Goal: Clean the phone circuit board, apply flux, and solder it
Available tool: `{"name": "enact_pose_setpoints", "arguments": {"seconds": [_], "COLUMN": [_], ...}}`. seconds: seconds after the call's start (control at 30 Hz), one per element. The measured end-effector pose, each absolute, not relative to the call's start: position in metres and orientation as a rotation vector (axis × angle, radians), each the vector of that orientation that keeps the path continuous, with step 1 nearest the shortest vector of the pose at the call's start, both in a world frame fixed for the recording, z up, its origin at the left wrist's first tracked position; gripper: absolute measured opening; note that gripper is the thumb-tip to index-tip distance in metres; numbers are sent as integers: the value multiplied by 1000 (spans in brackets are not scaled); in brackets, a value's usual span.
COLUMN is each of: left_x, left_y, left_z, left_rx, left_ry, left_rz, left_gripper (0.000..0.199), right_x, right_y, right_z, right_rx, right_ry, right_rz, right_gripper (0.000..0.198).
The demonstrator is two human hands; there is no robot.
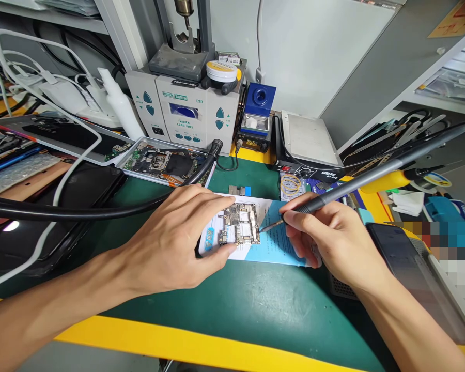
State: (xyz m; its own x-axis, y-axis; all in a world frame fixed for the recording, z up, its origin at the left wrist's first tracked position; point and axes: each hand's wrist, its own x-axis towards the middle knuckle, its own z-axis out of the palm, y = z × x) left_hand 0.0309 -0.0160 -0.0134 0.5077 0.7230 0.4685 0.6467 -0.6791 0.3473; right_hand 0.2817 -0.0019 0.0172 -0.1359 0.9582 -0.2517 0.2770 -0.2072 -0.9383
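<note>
A small phone circuit board (239, 217) lies on a blue and white printed card (277, 243) on the bench mat. My left hand (178, 232) steadies the board, thumb at its near edge and index finger at its far edge. My right hand (325, 232) grips a grey soldering iron (356, 178) like a pen. The iron's thin metal tip (269, 227) reaches the right edge of the board; whether it touches cannot be made out. Just beyond the card lies a small part with a blue tab (247, 191).
A hot-air station (186, 113) stands at the back, its black hose (139, 211) crossing the left side. Right of it are a soldering station (251, 142) and a heating plate (312, 137). A dark phone (403, 258) lies at right; a tray of boards (158, 160) sits back left.
</note>
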Motion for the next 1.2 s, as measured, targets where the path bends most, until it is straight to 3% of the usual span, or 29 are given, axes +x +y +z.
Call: {"name": "enact_pose_setpoints", "arguments": {"seconds": [1.2], "left_x": [32], "left_y": [-16], "left_z": [-13], "left_rx": [2596], "left_ry": [1200], "left_rz": [899], "left_gripper": [47], "right_x": [282], "right_y": [-4], "right_z": [19], "right_rx": [-1470], "right_ry": [-1428], "right_rz": [1397], "right_gripper": [12]}}
